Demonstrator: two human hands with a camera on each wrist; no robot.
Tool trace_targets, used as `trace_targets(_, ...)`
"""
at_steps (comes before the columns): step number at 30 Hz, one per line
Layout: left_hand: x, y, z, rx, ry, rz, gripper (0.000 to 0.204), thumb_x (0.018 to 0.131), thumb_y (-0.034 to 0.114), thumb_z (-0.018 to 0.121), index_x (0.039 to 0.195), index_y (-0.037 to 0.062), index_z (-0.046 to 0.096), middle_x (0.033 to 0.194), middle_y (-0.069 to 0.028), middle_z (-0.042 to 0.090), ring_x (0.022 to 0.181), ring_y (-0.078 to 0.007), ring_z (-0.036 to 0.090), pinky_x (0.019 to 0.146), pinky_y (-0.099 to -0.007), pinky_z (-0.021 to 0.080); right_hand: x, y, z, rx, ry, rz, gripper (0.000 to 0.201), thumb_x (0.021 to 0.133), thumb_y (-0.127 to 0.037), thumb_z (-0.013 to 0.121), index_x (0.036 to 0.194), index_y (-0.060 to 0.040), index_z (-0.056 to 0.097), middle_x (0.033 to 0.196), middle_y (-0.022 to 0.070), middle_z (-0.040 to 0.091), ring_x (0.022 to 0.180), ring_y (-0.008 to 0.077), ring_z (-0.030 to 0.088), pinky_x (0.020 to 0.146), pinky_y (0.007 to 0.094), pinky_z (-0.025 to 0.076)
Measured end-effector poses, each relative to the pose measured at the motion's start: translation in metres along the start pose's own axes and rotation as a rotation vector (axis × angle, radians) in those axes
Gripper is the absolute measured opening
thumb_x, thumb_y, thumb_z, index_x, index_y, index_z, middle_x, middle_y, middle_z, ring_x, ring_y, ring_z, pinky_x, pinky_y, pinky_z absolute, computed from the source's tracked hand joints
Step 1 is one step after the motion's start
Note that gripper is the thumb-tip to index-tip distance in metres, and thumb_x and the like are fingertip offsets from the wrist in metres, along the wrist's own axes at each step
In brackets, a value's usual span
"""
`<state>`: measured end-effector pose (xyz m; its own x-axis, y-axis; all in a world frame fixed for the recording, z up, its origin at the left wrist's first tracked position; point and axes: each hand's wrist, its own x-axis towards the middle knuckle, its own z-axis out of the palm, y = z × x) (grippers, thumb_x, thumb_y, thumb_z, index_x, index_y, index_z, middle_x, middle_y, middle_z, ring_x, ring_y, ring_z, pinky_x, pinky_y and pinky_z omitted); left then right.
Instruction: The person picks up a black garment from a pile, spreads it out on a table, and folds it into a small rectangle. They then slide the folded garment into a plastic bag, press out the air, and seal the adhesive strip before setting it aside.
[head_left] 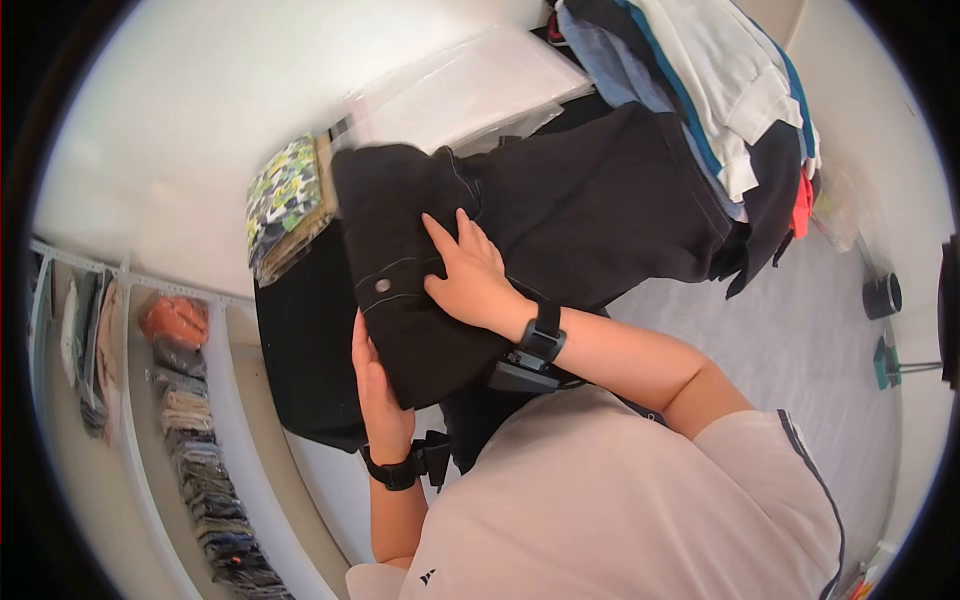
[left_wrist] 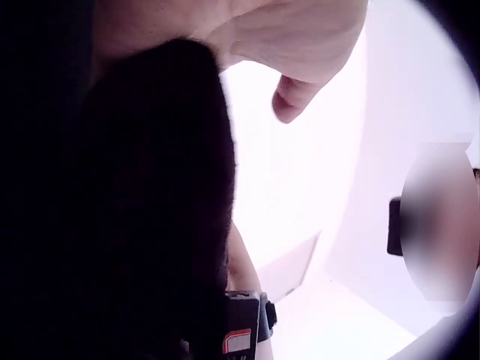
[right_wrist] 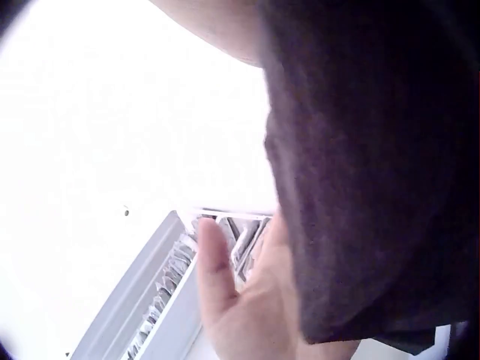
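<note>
A black garment (head_left: pixel 600 210) with pale stitching and a round metal button (head_left: pixel 382 285) is spread in front of me, its left part folded over. My right hand (head_left: pixel 475 280) rests on top of the cloth, fingers spread. At the near left edge, my left hand (head_left: pixel 382 395) touches the garment's side with extended fingers. The left wrist view shows this hand's thumb (left_wrist: pixel 294 97) standing away from the dark cloth (left_wrist: pixel 157 202), which hides part of the hand. In the right wrist view, the left hand (right_wrist: pixel 259 315) is partly covered by the hanging garment (right_wrist: pixel 367 172).
Clear plastic bags (head_left: pixel 470 90) lie behind the garment. A packed camouflage-patterned item (head_left: pixel 285 185) sits on the black table (head_left: pixel 300 340). Clothes, including a white one (head_left: pixel 700 60), are heaped at the upper right. Shelves with bagged garments (head_left: pixel 205 470) stand at left.
</note>
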<state>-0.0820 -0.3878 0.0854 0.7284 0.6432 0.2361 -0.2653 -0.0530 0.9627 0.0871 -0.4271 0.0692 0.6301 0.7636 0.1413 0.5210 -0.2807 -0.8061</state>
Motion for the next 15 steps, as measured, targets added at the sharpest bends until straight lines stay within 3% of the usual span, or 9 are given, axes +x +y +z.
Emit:
trace_targets(2,-0.015,-0.010,-0.026,-0.061,0.132,-0.104,0.060,0.095,0.023,0.046,0.145,0.0037,0.019,0.143,-0.0166,0.032,0.132,-0.0247,0.034,0.107,-0.0364,0.028,-0.002,0.000,0.012,-0.033,-0.037,0.000,0.069,0.076,-0.023,0.061,0.138,-0.0073,0.035,0.144,0.0308,0.020,0.135,0.0412,0.020,0.109,0.0507,0.018)
trace_targets(4,-0.027,-0.012,-0.033,0.010,0.268,-0.159,0.060,0.092,0.014,0.048,0.144,0.0031,0.020,0.142,-0.0179,0.033,0.131,-0.0257,0.035,0.107,-0.0368,0.028,-0.002,0.006,0.020,-0.070,-0.065,0.016,0.069,0.075,-0.025,0.060,0.138,-0.0090,0.036,0.144,0.0305,0.021,0.136,0.0399,0.019,0.110,0.0511,0.015)
trace_targets(5,-0.031,-0.014,-0.036,0.080,0.384,-0.214,0.061,0.090,0.006,0.050,0.143,0.0026,0.021,0.141,-0.0192,0.034,0.130,-0.0266,0.036,0.107,-0.0372,0.028,-0.001,0.011,0.020,-0.076,-0.035,-0.012,0.064,0.074,-0.024,0.062,0.132,-0.0074,0.043,0.140,0.0310,0.027,0.133,0.0402,0.025,0.109,0.0480,0.020)
trace_targets(7,-0.039,-0.020,-0.043,0.145,0.400,-0.179,0.058,0.089,0.006,0.051,0.141,0.0030,0.025,0.140,-0.0182,0.035,0.129,-0.0262,0.038,0.106,-0.0362,0.029,0.005,0.020,0.005,0.055,0.037,-0.101,0.058,0.070,-0.022,0.065,0.124,-0.0044,0.050,0.132,0.0317,0.038,0.124,0.0423,0.038,0.104,0.0448,0.031)
trace_targets(9,-0.048,-0.024,-0.046,0.209,0.415,-0.153,0.056,0.089,0.007,0.052,0.140,0.0035,0.029,0.139,-0.0173,0.037,0.127,-0.0258,0.039,0.105,-0.0351,0.030,0.020,0.026,-0.028,0.315,0.051,-0.017,0.055,0.068,-0.020,0.068,0.116,0.0014,0.053,0.121,0.0293,0.050,0.112,0.0388,0.050,0.095,0.0399,0.041)
trace_targets(11,-0.051,-0.025,-0.047,0.230,0.449,-0.138,0.051,0.089,0.006,0.051,0.136,0.0030,0.033,0.136,-0.0161,0.040,0.125,-0.0248,0.042,0.103,-0.0347,0.032,0.031,0.023,-0.052,0.505,0.055,0.274,0.045,0.077,-0.015,0.064,0.117,0.0037,0.052,0.108,0.0113,0.054,0.098,0.0194,0.053,0.085,0.0295,0.043)
trace_targets(13,-0.052,-0.025,-0.048,0.227,0.471,-0.127,0.049,0.088,0.005,0.050,0.135,0.0028,0.035,0.135,-0.0156,0.042,0.123,-0.0245,0.043,0.102,-0.0341,0.033,0.043,0.023,-0.064,0.582,-0.023,0.471,0.041,0.079,-0.018,0.066,0.112,0.0036,0.055,0.104,0.0089,0.055,0.093,0.0155,0.052,0.080,0.0266,0.043)
trace_targets(14,-0.052,-0.025,-0.048,0.231,0.484,-0.108,0.047,0.088,0.004,0.050,0.133,0.0026,0.037,0.134,-0.0152,0.043,0.122,-0.0241,0.045,0.100,-0.0336,0.034,0.063,0.057,-0.063,0.653,-0.332,0.488,0.045,0.080,-0.023,0.068,0.115,0.0026,0.053,0.103,0.0073,0.055,0.090,0.0122,0.051,0.077,0.0261,0.042)
trace_targets(15,-0.051,-0.024,-0.048,0.226,0.491,-0.108,0.047,0.088,0.004,0.050,0.133,0.0026,0.037,0.134,-0.0152,0.043,0.122,-0.0241,0.045,0.100,-0.0336,0.034,0.064,0.050,-0.062,0.646,-0.337,0.487,0.045,0.080,-0.023,0.068,0.115,0.0026,0.053,0.103,0.0073,0.055,0.090,0.0122,0.051,0.077,0.0261,0.042)
